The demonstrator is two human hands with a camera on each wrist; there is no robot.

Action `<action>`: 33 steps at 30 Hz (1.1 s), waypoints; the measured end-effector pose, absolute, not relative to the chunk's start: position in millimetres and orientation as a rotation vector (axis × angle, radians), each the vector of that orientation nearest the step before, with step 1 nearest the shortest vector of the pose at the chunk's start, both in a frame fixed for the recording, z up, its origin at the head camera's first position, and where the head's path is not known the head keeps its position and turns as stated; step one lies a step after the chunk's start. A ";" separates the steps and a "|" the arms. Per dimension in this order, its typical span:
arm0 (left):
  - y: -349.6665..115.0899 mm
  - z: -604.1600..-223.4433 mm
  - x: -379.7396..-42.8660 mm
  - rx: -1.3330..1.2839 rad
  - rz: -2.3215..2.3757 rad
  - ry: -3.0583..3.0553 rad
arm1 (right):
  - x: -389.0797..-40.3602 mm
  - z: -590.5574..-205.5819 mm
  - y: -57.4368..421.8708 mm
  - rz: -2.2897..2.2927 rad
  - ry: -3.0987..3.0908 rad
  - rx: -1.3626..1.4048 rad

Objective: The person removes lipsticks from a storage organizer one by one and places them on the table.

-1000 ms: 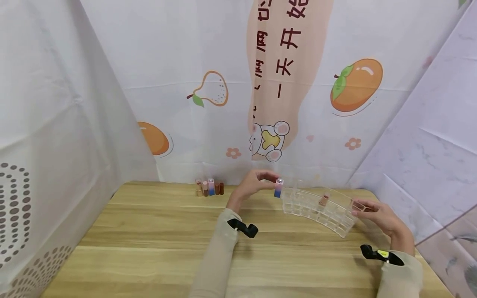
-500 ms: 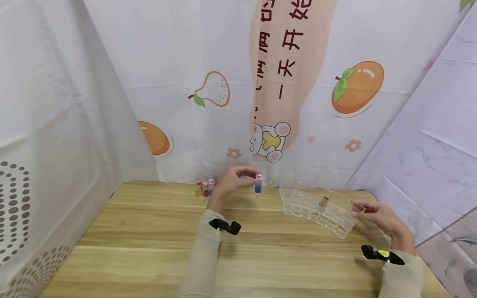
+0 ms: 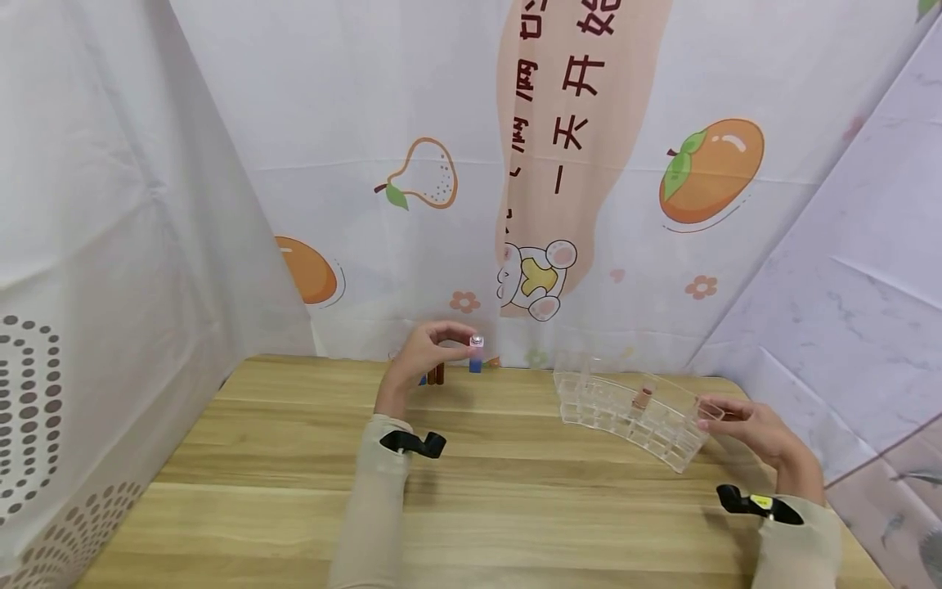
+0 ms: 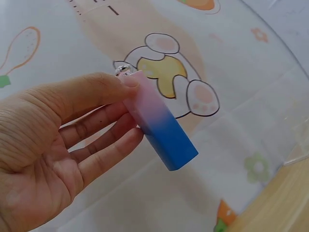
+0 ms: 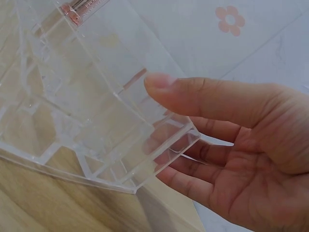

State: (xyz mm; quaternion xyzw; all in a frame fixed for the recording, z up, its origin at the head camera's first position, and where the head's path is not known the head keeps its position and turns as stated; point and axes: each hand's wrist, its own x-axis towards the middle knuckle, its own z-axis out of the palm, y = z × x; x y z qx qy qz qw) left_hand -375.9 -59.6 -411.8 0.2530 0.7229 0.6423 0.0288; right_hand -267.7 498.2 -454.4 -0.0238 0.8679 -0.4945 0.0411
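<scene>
Between thumb and fingertips, my left hand [image 3: 423, 360] pinches a square lipstick tube [image 4: 164, 128] that fades from pink to blue and has a shiny clear end. In the head view the tube is held above the back of the table, blue end down. My right hand [image 3: 761, 429] grips the right end of a clear, curved lipstick organizer [image 3: 614, 421] with many small compartments. One rosy-brown lipstick [image 3: 643, 397] stands in that organizer, tilted in view. Behind the left hand, dark brown tubes [image 3: 436, 375] show partly; the hand hides most of their row.
The wooden table [image 3: 515, 507] ends at a printed white curtain [image 3: 353, 270] along its back. More white cloth hangs at the left and right sides. Black camera mounts [image 3: 414, 443] sit on both wrists.
My left hand has carried the pink-and-blue lipstick tube leftward, away from the organizer, and now covers most of the lipstick row. The right hand and the organizer stay in place.
</scene>
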 end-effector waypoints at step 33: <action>-134.2 -412.8 -367.6 0.667 2.264 2.249 | -266.1 -451.5 495.3 -1.470 2.719 -0.119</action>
